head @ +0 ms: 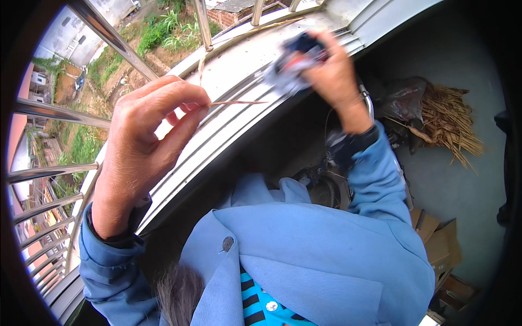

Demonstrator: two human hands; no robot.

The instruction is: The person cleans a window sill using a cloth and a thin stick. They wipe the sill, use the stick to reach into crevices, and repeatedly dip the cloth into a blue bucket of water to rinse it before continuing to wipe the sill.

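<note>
My left hand is raised at the left, over the white window sill. Between its thumb and index finger it pinches a thin brown strip, perhaps a dry stalk, which points right. A pale dry piece hangs or lies just above these fingers; whether it joins the strip I cannot tell. My right hand is above the sill's inner edge, closed on a crumpled cloth of dark blue, grey-white and some red. Cloth and fingertips are blurred.
Metal railing bars stand beyond the window track. A dry stalk lies by the railing's foot. Inside at the right are a bundle of dry straw, a clear plastic bag, a cardboard box and what looks like a bicycle wheel.
</note>
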